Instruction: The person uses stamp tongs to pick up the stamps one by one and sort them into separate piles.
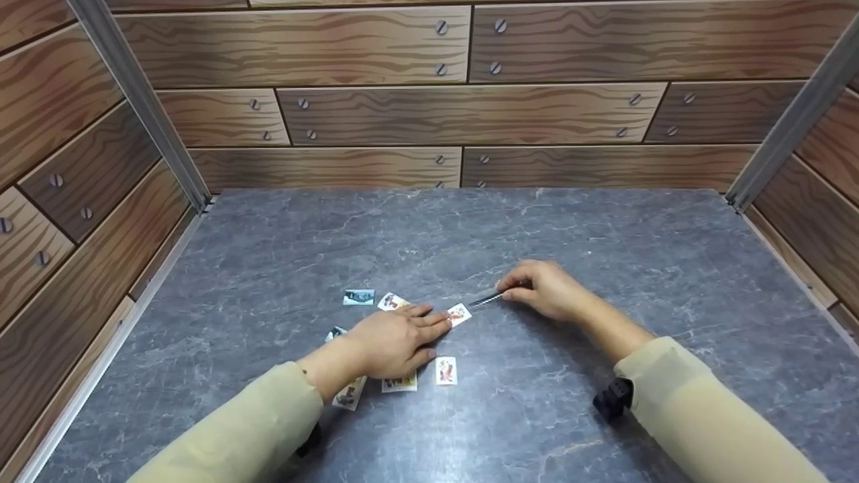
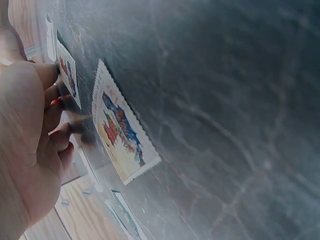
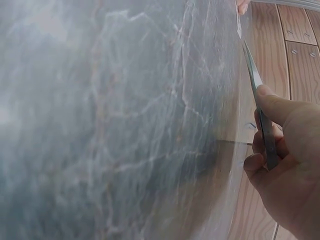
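Note:
My right hand pinches a pair of metal tweezers between thumb and fingers. The tweezers point left, their tips close by the upper right corner of a postage stamp. Palm down, my left hand lies low over the table with its fingers stretched out. Its fingertips touch the left edge of that stamp. Just below the left thumb lies another small stamp. A larger stamp with a perforated edge lies beneath the left palm, partly hidden from the head view.
Around the left hand lie several more stamps: a blue-green one, one beyond the fingers and one beside the wrist. They rest on a grey marbled table. Wood-patterned walls enclose its back and sides.

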{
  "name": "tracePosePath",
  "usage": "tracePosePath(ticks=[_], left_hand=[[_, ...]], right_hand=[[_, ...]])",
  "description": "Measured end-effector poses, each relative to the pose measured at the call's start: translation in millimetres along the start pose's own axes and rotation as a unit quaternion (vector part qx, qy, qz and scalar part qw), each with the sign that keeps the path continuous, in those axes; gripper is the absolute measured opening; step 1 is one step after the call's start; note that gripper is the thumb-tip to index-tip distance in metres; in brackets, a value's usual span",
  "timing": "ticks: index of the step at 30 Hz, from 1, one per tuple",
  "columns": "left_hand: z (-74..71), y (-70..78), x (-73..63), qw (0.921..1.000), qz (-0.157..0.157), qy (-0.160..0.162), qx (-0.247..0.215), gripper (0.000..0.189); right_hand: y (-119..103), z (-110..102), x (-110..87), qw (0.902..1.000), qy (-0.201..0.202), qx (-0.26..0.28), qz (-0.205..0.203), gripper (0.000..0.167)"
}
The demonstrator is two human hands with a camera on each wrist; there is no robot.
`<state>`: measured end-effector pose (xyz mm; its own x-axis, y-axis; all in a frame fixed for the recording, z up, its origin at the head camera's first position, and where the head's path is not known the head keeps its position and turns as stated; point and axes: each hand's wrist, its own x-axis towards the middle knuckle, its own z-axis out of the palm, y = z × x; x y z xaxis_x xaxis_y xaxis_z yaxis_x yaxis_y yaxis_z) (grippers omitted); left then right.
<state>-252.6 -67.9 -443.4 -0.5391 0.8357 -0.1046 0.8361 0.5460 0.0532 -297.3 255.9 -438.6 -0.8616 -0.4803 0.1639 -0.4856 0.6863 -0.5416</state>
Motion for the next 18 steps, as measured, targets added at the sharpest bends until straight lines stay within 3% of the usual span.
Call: tracePosePath(ticks=[11, 18], left_hand=[[0.3, 0.4, 0.5, 1.0000, -0.004, -0.008, -0.004, 0.059], [1.3, 0.1, 1.6, 1.0000, -0.004, -0.008, 0.004, 0.059]], right_hand=[[-0.2, 2.8, 2.2, 0.9996, -0.011, 0.017, -0.017, 0.011], [-2.0, 3.5, 3.4, 0.9998, -0.012, 0.014, -0.008, 0.010]])
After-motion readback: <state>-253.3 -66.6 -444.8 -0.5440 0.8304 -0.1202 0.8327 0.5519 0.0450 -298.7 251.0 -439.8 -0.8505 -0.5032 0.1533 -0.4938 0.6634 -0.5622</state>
